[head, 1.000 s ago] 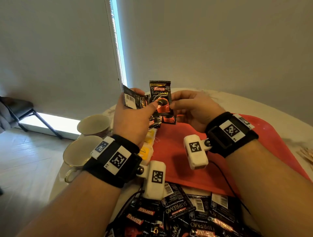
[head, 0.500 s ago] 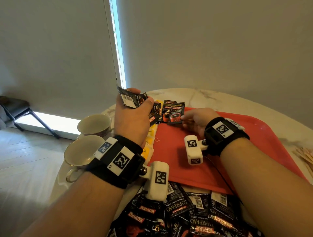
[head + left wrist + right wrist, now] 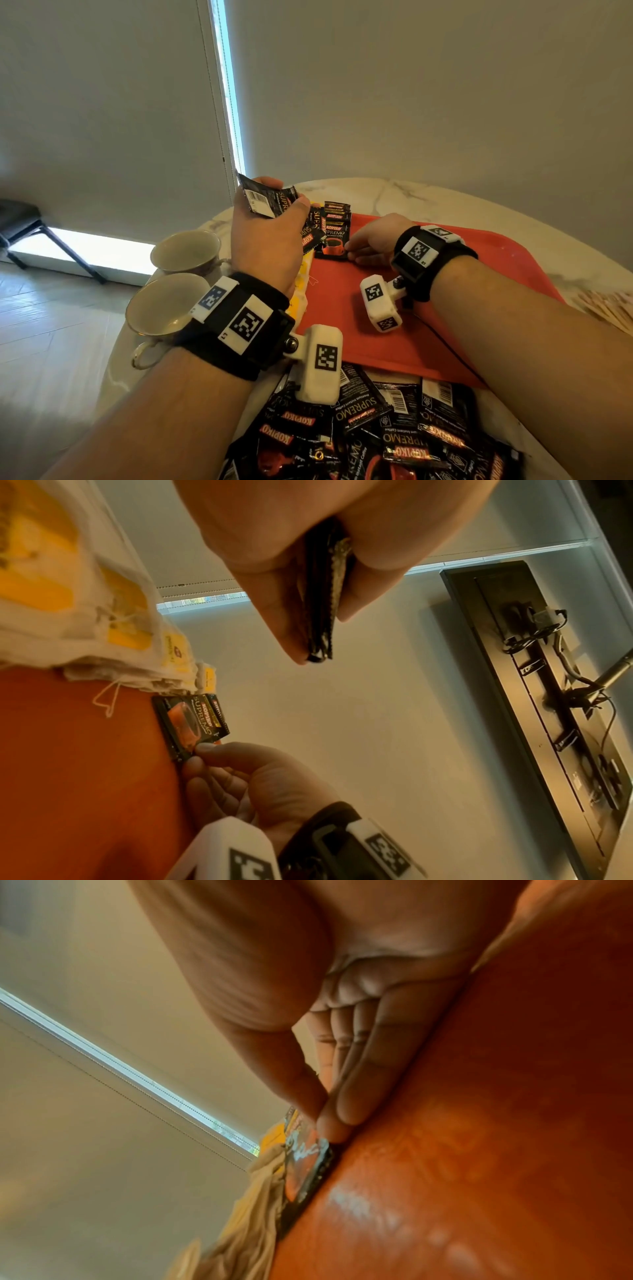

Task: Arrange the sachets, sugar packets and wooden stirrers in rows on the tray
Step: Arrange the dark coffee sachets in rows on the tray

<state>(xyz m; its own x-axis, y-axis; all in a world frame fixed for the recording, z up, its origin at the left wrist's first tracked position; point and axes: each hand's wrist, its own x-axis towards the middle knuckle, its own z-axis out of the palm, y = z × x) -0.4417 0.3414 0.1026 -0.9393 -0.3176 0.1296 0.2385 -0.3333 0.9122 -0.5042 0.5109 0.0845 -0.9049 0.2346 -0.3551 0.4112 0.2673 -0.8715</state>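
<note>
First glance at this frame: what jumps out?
The red tray in the middle, with the right hand pinching a black coffee sachet down at its far left corner. The left hand grips more sachets above the tray's left edge. A heap of sachets lies nearest the camera.

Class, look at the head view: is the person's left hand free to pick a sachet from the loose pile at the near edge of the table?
Probably not yet. The left hand already grips a fan of sachets, raised over the tray's far-left corner, well away from the pile; its grip is full.

Head view looks down over both forearms; 2 wrist views sit close, sharing the tray (image 3: 342,308).
</note>
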